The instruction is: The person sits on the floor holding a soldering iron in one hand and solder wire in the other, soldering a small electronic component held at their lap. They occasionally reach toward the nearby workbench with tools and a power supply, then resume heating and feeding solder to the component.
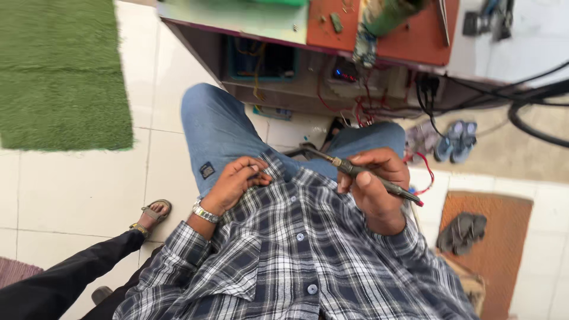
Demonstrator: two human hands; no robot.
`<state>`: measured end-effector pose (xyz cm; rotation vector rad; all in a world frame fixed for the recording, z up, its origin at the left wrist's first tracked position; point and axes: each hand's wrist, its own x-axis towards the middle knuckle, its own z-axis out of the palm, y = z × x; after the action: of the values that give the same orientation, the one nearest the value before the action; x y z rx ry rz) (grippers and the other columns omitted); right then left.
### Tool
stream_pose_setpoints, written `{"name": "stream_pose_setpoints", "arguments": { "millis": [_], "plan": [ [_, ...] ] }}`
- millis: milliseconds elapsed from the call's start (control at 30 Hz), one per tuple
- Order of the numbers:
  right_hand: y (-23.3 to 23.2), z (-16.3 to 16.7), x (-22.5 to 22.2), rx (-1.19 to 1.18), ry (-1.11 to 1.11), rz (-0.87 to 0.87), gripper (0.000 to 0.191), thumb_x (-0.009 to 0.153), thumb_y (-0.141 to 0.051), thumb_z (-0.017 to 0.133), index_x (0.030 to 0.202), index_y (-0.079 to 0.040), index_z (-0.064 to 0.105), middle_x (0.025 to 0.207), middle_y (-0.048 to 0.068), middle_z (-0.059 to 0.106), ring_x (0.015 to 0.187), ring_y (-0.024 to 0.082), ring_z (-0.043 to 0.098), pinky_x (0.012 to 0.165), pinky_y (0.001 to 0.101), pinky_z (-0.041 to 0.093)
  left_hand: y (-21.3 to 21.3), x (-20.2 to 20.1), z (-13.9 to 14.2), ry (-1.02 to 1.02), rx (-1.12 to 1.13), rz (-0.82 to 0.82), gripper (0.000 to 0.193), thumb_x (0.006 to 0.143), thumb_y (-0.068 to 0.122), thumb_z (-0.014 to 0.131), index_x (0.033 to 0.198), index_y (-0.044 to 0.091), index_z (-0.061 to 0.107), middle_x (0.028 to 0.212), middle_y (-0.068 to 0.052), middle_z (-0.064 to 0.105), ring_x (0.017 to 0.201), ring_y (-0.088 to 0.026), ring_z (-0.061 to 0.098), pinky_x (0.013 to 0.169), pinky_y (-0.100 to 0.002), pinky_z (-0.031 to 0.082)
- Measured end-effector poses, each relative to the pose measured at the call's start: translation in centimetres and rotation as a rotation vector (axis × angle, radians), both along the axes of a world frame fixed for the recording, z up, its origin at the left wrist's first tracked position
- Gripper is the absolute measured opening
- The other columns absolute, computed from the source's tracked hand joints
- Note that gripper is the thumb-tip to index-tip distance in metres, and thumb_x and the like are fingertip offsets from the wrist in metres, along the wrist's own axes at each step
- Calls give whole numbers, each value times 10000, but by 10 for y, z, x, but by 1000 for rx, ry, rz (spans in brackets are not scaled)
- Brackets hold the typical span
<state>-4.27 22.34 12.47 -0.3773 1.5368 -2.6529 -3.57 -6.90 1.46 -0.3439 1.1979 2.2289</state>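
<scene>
My right hand grips a dark soldering iron like a pen, with its metal tip pointing left over my lap and a red cord trailing right. My left hand rests on my thigh at the hem of my plaid shirt, fingers curled, with nothing visibly in it. A metal watch band sits on that wrist. I am seated in blue jeans, looking straight down.
A workbench stands ahead with an orange mat, a green cylinder and tangled red wires below. Another person's dark-trousered leg and sandalled foot lie at left. A green rug, sandals and a brown mat lie on the tiled floor.
</scene>
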Motion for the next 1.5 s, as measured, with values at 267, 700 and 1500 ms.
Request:
{"name": "stream_pose_setpoints", "arguments": {
  "millis": [267, 700, 1500],
  "plan": [
    [-22, -84, -17, 128, -280, -139, 236, 1003, -9, 656, 1220, 41, 578, 974, 137, 682, 810, 204, 671, 674, 321, 555, -9, 4, 24, 70, 103, 17, 132, 1070, 125, 530, 1066, 18, 607, 1042, -98, 651, 934, -202, 684, 808, -383, 607],
    [8, -87, 10, 95, -150, -106, 246, 1012, -43, 594, 1232, 66, 580, 998, 236, 714, 824, 260, 708, 715, 370, 603, 5, 12, 34, 20, 164, 17, 115, 1062, 161, 569, 1048, 54, 608, 1036, -75, 652, 932, -199, 673, 806, -388, 601],
    [20, -54, 6, -430, -165, 94, 255, 1165, -228, 564, 1223, 14, 618, 808, 206, 692, 641, 248, 648, 592, 354, 505, 4, 11, 26, 41, 145, 36, 124, 1067, 169, 558, 1058, 55, 604, 1039, -70, 655, 924, -176, 672, 777, -359, 600]
  ]
}}
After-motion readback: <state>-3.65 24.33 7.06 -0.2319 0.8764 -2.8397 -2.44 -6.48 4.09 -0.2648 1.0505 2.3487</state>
